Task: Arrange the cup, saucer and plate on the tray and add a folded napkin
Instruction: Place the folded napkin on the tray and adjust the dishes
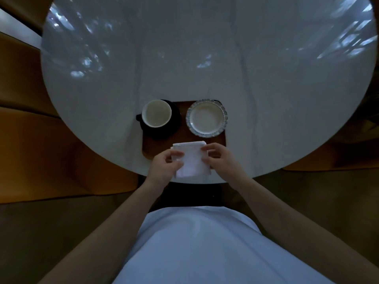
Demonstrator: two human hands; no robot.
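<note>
the folded white napkin (190, 158) is held between both hands over the near edge of the wooden tray (222, 140), its lower part reaching past the tray toward the near edge of the surface (205, 58). the left hand (166, 167) grips the napkin's left side, thumb on top and fingers curled beneath. the right hand (222, 158) pinches the right side, with its fingertips on the napkin's upper right corner and along its right edge. whether the napkin touches the tray or hangs just above it cannot be told.

on the tray's far left corner sits a black saucer (174, 124), which overhangs the tray's left edge a little. the cup (156, 113), pale inside and dark outside, stands on the saucer, its handle pointing left. on the far right corner sits the plate (207, 118), pale with a scalloped bluish rim, just beside the saucer but not touching it.

the tray lies at the near edge of the round, glossy white surface, directly in front of the person. the far half of the surface carries bright window reflections. both bare forearms reach in from below, and a light blue garment (196, 242) fills the bottom of the view. brown flooring (41, 222) surrounds the surface.
</note>
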